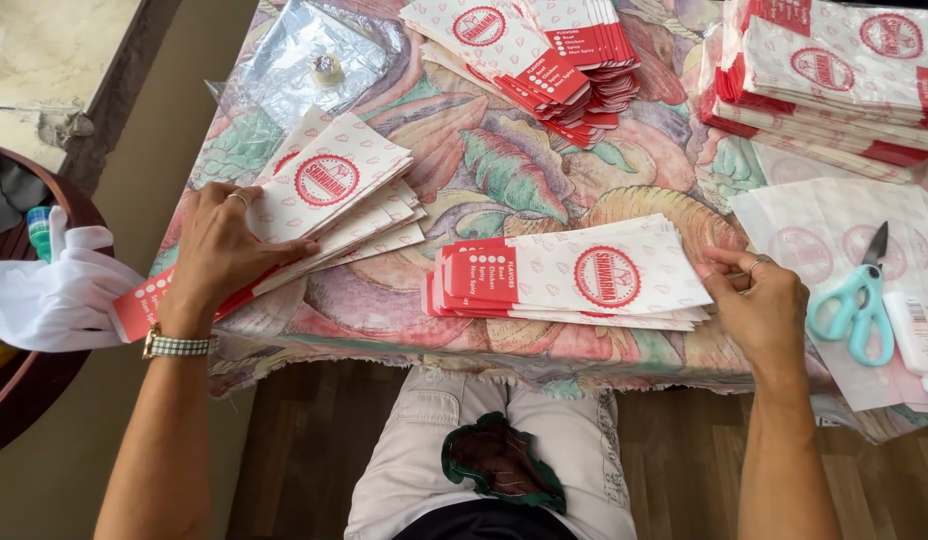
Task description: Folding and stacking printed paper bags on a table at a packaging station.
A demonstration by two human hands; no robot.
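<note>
My left hand (pixel 216 255) lies flat on a fanned stack of white paper sleeves with red ends and a round red mark (pixel 329 195) at the table's left edge, pressing it down. My right hand (pixel 759 300) pinches the right end of a second, flatter stack of the same paper sleeves (pixel 574 275) in the middle of the table, near the front edge. A watch with a checked band sits on my left wrist.
Two more piles of sleeves lie at the back middle (pixel 544 55) and back right (pixel 834 75). Teal scissors (pixel 856 300) rest on thin white sheets at the right. A clear plastic bag (pixel 304 60) with a small tape roll lies back left. The floral tablecloth (pixel 504 170) covers the table. A white cloth (pixel 54 290) hangs at the left.
</note>
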